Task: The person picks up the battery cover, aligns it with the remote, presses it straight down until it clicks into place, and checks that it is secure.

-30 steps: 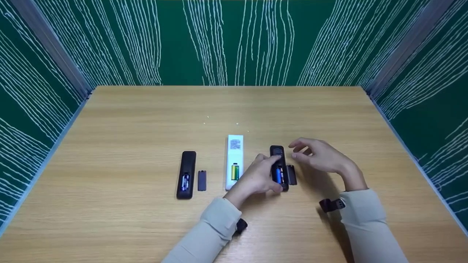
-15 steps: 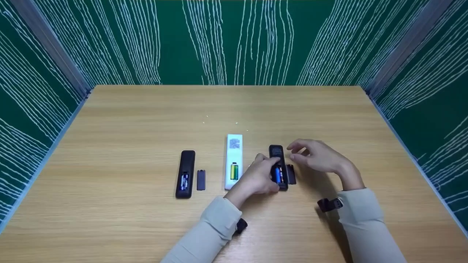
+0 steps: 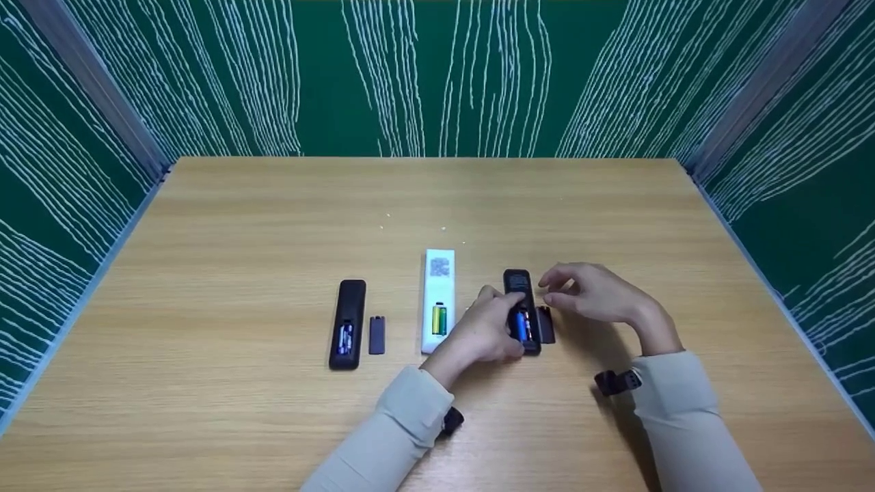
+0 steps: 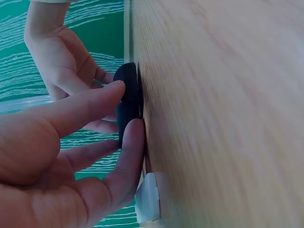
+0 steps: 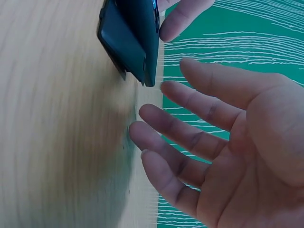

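Observation:
At the right of the row lies a black remote control [image 3: 518, 281] on its face, its battery bay uncovered with batteries [image 3: 523, 326] in it. My left hand [image 3: 482, 331] holds this remote, thumb at its near end and fingers at its side and top. Leaning by the remote's right side is its dark battery cover [image 3: 546, 325], larger in the right wrist view as a black cover [image 5: 118, 40]. Just right of the remote hovers my right hand [image 3: 601, 292], fingers loosely bent and nothing in them; the right wrist view shows its palm [image 5: 270, 142].
A white remote control [image 3: 438, 283] with yellow and green batteries lies left of the left hand. Farther left are another black remote control [image 3: 351, 301] with batteries showing and its loose cover [image 3: 377, 335]. Small white crumbs dot the wooden table [image 3: 273, 212]. Green walls surround it.
Nearly everything stays put. The left hand keeps its hold on the black remote and the right hand hovers in the same place; the view shifts slightly.

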Available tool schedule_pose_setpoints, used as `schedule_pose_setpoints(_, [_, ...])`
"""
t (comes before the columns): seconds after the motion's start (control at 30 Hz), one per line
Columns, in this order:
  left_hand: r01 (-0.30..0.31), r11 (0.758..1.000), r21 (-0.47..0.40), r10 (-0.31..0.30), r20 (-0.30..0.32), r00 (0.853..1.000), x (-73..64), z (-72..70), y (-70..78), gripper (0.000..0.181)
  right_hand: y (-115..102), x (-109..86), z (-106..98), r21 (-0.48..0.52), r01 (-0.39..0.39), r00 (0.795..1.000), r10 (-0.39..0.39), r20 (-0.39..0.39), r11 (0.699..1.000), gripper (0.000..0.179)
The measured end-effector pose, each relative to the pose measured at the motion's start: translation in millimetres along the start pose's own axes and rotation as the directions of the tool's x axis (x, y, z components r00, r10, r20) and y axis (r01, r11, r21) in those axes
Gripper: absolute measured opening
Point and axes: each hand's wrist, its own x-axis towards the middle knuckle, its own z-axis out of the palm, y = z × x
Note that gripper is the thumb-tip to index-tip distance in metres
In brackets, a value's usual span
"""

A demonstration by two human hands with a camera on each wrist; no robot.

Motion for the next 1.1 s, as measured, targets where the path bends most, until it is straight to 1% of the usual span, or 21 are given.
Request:
schedule_pose_setpoints(0.2, [-0.003, 1.000, 0.014, 0.003, 0.005, 1.000, -0.5, -1.4, -1.3, 0.096, -3.4, -0.4, 2.0, -0.007, 0.003, 0.999, -0.003, 0.045, 1.000, 0.027])
schedule_pose_setpoints(0.33, [0.006, 1.000, -0.006, -0.006, 0.007, 1.000, -0.6, -2.6, -2.1, 0.097, -2.9, 0.7, 1.9, -0.013, -0.001, 0.998, 0.002, 0.065, 1.000, 0.024])
schedule_pose_setpoints(0.43, [0.009, 1.000, -0.016, -0.009, 0.008, 1.000, -0.5, -2.9, -1.5, 0.097, -1.8, 1.3, 1.4, -0.018, 0.004, 0.997, -0.003, 0.071, 1.000, 0.022])
schedule_pose_setpoints(0.6, [0.005, 1.000, 0.006, -0.005, 0.014, 1.000, 0.5, -1.3, 0.4, 0.096, 0.2, 1.2, 2.7, -0.017, 0.020, 0.997, -0.019, 0.081, 1.000, 0.016])
schedule_pose_setpoints(0.73, [0.010, 1.000, 0.008, -0.010, 0.014, 1.000, 0.5, -1.2, 1.1, 0.096, 0.1, 2.3, 4.4, -0.022, 0.022, 0.997, -0.020, 0.077, 1.000, 0.012])
schedule_pose_setpoints(1.1, [0.010, 1.000, -0.004, -0.010, 0.011, 1.000, 1.0, -1.3, 1.3, 0.096, -0.9, 4.7, 6.3, -0.028, 0.003, 0.998, -0.001, 0.069, 1.000, 0.011])
